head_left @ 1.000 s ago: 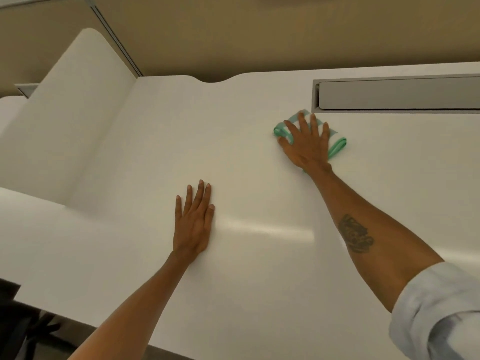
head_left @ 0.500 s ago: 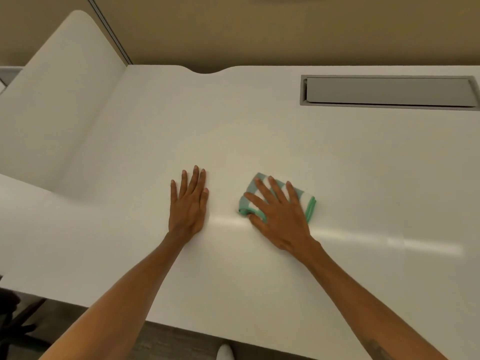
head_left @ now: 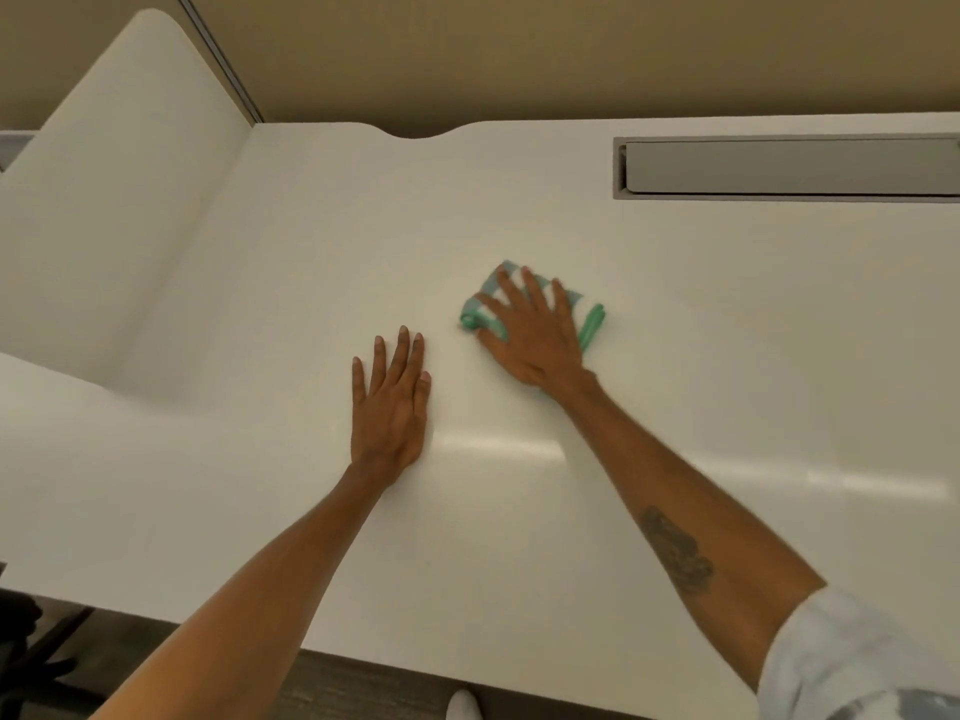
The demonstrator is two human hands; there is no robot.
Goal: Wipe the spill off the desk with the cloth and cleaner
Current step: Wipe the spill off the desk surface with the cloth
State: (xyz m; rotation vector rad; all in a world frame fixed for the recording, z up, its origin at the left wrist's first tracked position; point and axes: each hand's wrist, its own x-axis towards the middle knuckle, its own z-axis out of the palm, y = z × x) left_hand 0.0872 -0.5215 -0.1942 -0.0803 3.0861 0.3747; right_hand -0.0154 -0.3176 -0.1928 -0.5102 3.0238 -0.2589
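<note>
A: Head view, entry. I read the right hand (head_left: 535, 337) flat, fingers spread, pressing down on the cloth (head_left: 589, 327). It is not gripping; palm and fingers pin it to the worktop (head_left: 727, 330). The cloth sits mid-worktop, just right of the left hand (head_left: 392, 402).

B: And the left?

A: Open, palm down on the bare worktop, holding nothing. My guess is it serves as a brace.

B: Progress on the wipe?

A: I judge we are mid-wipe. I cannot pick out any spill: no puddle, stain or streak shows on the surface, only a pale band of glare near the front. Either most is gone or it is too faint to see. The cleaner is not in view, so I cannot say whether that step is done.

B: Materials?

A: The cloth is soft, folded, mint green with a greyer face, with a rolled edge poking out either side of the hand. The worktop is smooth, off-white, slightly glossy, with a curved notch at the back edge. A grey rectangular hatch (head_left: 789, 166) is set into it at the back right, well apart from the cloth. A white rounded panel (head_left: 119, 163) rises at the left.
</note>
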